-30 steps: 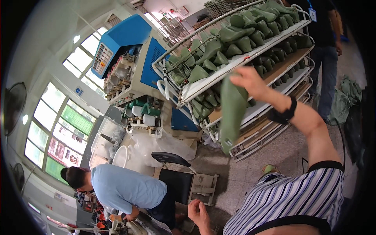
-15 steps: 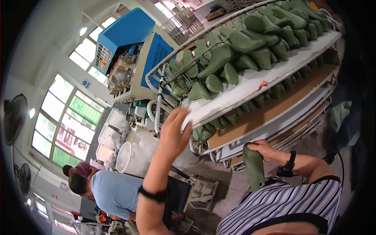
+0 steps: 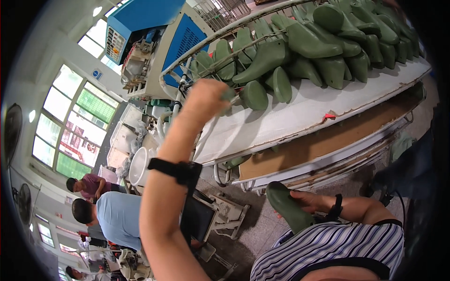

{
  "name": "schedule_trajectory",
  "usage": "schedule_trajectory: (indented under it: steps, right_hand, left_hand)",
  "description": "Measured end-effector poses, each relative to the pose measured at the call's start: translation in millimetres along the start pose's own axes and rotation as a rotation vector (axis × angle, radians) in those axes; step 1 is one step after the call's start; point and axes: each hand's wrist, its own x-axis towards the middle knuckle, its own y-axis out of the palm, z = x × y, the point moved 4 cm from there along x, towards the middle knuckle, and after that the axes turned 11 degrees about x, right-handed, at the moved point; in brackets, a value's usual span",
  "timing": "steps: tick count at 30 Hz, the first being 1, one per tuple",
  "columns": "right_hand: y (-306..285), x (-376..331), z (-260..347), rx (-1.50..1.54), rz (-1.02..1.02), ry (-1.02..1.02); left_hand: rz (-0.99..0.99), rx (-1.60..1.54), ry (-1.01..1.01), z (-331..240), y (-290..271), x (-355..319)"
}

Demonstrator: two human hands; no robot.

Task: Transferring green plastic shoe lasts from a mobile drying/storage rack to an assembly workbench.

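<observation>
My left hand (image 3: 204, 99) reaches over the left end of the rack's top shelf (image 3: 262, 129), its fingers closed round a green shoe last (image 3: 228, 95) that is mostly hidden behind them. Close by on the shelf, more green shoe lasts (image 3: 255, 95) stand and lean in a crowded row. Down by my striped top, my right hand (image 3: 307, 200) holds another green shoe last (image 3: 287, 206), its narrow end pointing up and away. My right fingers wrap round its side and are partly hidden by it.
Below the top shelf are several more tiers, one a brown board (image 3: 286, 159). A blue and cream machine (image 3: 161, 51) stands behind the rack's left end. At left, a person in a light blue shirt (image 3: 119, 215) is near a white tub (image 3: 139, 167) and another person in maroon (image 3: 91, 185).
My left hand has moved up from the shelf's front edge to the lasts and closed on one. The last in my right hand has tilted to the left. The view has shifted nearer the rack.
</observation>
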Motion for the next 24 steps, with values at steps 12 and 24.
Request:
schedule_trajectory:
  steps: [12, 24]
  right_hand:
    - [9.1, -29.1, -29.8, 0.019, -0.09, 0.039]
    - [11.4, 59.9, -135.2, -0.521, -0.276, 0.502]
  left_hand:
    - [-1.029, -0.971, -0.998, -10.1, -116.8, -292.0]
    - [-0.835, -2.521, -0.351, -162.1, 143.0, -447.3]
